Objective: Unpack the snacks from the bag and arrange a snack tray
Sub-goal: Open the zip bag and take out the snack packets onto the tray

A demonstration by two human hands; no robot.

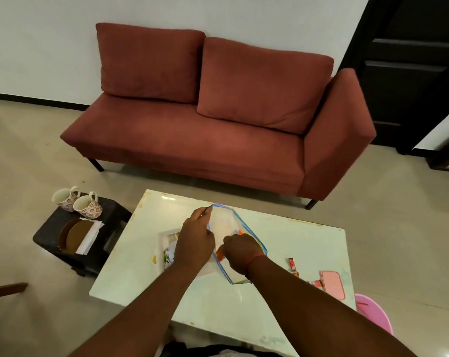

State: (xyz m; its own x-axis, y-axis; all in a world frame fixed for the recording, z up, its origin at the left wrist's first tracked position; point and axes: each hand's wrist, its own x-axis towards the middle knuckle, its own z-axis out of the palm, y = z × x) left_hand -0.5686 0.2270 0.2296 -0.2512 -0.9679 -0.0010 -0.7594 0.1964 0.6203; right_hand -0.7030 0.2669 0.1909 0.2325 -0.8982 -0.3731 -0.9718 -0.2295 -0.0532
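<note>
Holding the clear zip bag (228,222) open above the middle of the pale worktop (282,240), the left hand (196,239) pinches the bag's blue-edged rim between its fingers (205,211). The right hand (240,249) reaches into the bag's mouth; its fingers are hidden inside, so I cannot tell whether they grip the orange snack (220,256) showing beside them. A white tray (166,237) lies under the left hand with a packet (170,253) in it. At the frame's lower right, red snack sachets (292,264) and a pink case (332,284) rest on the worktop.
</note>
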